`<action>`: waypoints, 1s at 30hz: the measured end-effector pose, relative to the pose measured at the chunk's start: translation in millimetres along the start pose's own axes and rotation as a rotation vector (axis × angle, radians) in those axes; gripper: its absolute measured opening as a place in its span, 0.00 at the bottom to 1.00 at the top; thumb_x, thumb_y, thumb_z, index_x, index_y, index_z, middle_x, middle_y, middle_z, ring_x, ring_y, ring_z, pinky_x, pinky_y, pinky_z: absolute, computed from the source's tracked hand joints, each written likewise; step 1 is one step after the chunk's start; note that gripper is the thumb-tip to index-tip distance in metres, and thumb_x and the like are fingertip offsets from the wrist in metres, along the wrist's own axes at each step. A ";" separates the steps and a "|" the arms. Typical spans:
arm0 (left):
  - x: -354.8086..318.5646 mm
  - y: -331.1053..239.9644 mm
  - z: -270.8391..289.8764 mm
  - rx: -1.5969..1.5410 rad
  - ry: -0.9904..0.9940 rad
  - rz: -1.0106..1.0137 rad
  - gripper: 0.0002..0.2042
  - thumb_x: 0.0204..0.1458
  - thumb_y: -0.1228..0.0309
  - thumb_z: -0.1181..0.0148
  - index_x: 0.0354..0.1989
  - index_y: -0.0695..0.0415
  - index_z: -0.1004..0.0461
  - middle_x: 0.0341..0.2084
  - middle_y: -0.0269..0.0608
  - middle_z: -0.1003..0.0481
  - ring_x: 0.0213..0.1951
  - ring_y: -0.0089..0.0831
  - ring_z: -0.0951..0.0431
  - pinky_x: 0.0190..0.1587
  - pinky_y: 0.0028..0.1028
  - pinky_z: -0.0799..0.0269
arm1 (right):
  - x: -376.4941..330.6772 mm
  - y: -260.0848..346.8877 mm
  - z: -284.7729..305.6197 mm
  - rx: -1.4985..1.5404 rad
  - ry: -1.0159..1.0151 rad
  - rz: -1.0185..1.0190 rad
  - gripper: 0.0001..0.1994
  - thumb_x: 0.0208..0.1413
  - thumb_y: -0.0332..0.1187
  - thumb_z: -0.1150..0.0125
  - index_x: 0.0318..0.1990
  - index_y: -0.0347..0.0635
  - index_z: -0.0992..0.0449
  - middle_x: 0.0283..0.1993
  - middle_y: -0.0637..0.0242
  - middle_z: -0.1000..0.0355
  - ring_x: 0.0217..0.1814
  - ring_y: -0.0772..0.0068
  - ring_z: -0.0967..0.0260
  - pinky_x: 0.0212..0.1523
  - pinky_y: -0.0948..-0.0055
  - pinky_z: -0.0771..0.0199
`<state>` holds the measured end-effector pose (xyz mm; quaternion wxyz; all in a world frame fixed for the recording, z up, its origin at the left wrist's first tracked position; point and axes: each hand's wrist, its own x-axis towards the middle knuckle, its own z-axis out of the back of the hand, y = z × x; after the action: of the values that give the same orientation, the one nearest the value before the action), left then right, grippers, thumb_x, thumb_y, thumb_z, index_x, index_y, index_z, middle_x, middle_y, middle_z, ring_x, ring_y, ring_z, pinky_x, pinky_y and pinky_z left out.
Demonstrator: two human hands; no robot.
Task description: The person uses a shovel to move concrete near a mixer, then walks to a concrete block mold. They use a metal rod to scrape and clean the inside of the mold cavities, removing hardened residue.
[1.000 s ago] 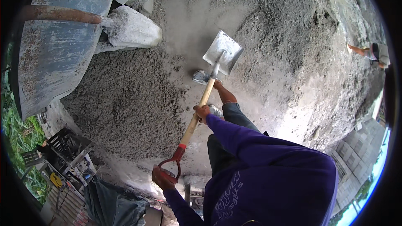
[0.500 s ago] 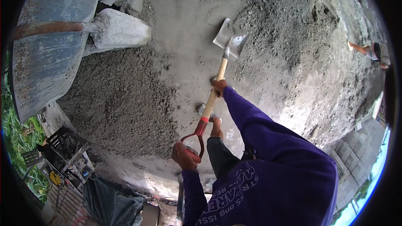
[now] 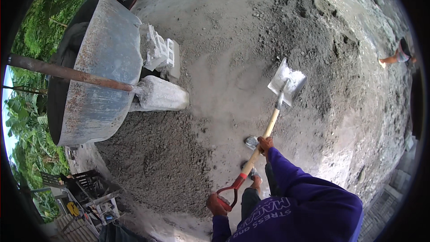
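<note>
While your left hand [image 3: 217, 204] and right hand [image 3: 265, 143] are wrapping fingers around the shovel [image 3: 272, 121], you should be angling its blade [image 3: 290, 81] low beside the gravel [image 3: 313, 40].

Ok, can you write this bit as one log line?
left hand: gripping red D-shaped handle | right hand: gripping pale wooden shaft | silvery metal shovel blade: near grey gravelly heap

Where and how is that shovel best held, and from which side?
Likely best at two points: the red D-shaped handle with the left hand from the lower left, since its closed loop ends in a grip bar; and the straight wooden shaft with the right hand from the lower right, because the metal blade points away from the person.
</note>
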<state>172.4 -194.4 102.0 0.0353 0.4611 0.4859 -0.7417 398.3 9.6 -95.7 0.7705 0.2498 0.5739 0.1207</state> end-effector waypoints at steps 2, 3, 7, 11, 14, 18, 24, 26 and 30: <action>20.1 38.1 85.6 0.066 -0.165 -0.073 0.17 0.55 0.58 0.46 0.19 0.56 0.34 0.09 0.39 0.34 0.09 0.32 0.35 0.15 0.32 0.34 | -23.1 -74.0 -18.2 -0.076 0.158 -0.122 0.17 0.48 0.40 0.43 0.19 0.33 0.30 0.13 0.56 0.32 0.10 0.63 0.37 0.11 0.67 0.39; 28.2 63.5 139.7 0.102 -0.279 -0.161 0.17 0.55 0.58 0.46 0.19 0.56 0.35 0.09 0.38 0.35 0.09 0.32 0.35 0.15 0.32 0.35 | -53.0 -104.2 -32.8 -0.104 0.231 -0.194 0.17 0.49 0.41 0.42 0.19 0.35 0.29 0.13 0.56 0.32 0.10 0.63 0.36 0.11 0.67 0.39; -68.6 16.9 241.6 0.163 -0.293 0.101 0.18 0.55 0.54 0.49 0.20 0.54 0.36 0.14 0.35 0.34 0.14 0.30 0.33 0.16 0.32 0.37 | -149.9 -234.6 -75.9 -0.126 0.359 -0.554 0.16 0.49 0.37 0.35 0.28 0.29 0.29 0.18 0.58 0.34 0.13 0.66 0.39 0.13 0.61 0.42; -101.5 47.7 307.3 0.142 -0.576 0.040 0.17 0.55 0.55 0.51 0.20 0.53 0.35 0.11 0.31 0.38 0.12 0.27 0.37 0.15 0.28 0.39 | -206.8 -314.8 -75.2 -0.259 0.409 -0.714 0.19 0.52 0.38 0.35 0.38 0.26 0.29 0.26 0.55 0.29 0.20 0.66 0.33 0.17 0.60 0.39; -110.2 61.1 303.6 -0.003 -0.344 0.252 0.17 0.55 0.53 0.52 0.20 0.51 0.35 0.10 0.31 0.38 0.11 0.25 0.38 0.15 0.28 0.40 | -178.1 -332.4 -48.8 -0.258 0.496 -0.727 0.19 0.52 0.39 0.36 0.36 0.26 0.28 0.24 0.54 0.28 0.16 0.66 0.34 0.13 0.61 0.39; -95.0 107.5 168.1 0.092 -0.354 0.274 0.19 0.57 0.51 0.53 0.20 0.50 0.37 0.09 0.32 0.39 0.10 0.28 0.38 0.14 0.30 0.37 | -82.6 -273.5 4.5 -0.342 0.312 -0.378 0.20 0.47 0.42 0.36 0.36 0.31 0.29 0.22 0.56 0.26 0.18 0.63 0.27 0.16 0.64 0.29; -136.7 133.1 -100.6 0.146 -0.133 0.077 0.18 0.57 0.52 0.52 0.22 0.52 0.37 0.13 0.34 0.37 0.13 0.30 0.34 0.18 0.31 0.34 | 94.5 -102.8 143.6 -0.497 0.215 -0.108 0.25 0.47 0.47 0.41 0.37 0.26 0.28 0.25 0.48 0.25 0.24 0.56 0.23 0.22 0.60 0.23; -165.6 129.5 -120.3 0.152 -0.092 0.017 0.19 0.58 0.54 0.52 0.21 0.55 0.38 0.10 0.37 0.37 0.10 0.32 0.36 0.15 0.31 0.35 | 92.0 -91.5 174.6 -0.433 0.169 -0.074 0.27 0.47 0.48 0.42 0.40 0.25 0.30 0.26 0.47 0.25 0.25 0.55 0.23 0.22 0.58 0.23; -193.1 114.5 -90.5 0.099 -0.076 -0.160 0.20 0.57 0.54 0.51 0.20 0.56 0.36 0.09 0.40 0.36 0.09 0.33 0.35 0.15 0.31 0.33 | 26.0 -59.8 188.9 -0.219 0.176 -0.004 0.27 0.45 0.44 0.37 0.40 0.24 0.32 0.25 0.48 0.27 0.21 0.58 0.27 0.19 0.60 0.27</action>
<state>399.0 -262.8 152.6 -0.0284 0.3937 0.4821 -0.7822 578.8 -75.2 -107.6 0.7401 0.1517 0.6230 0.2026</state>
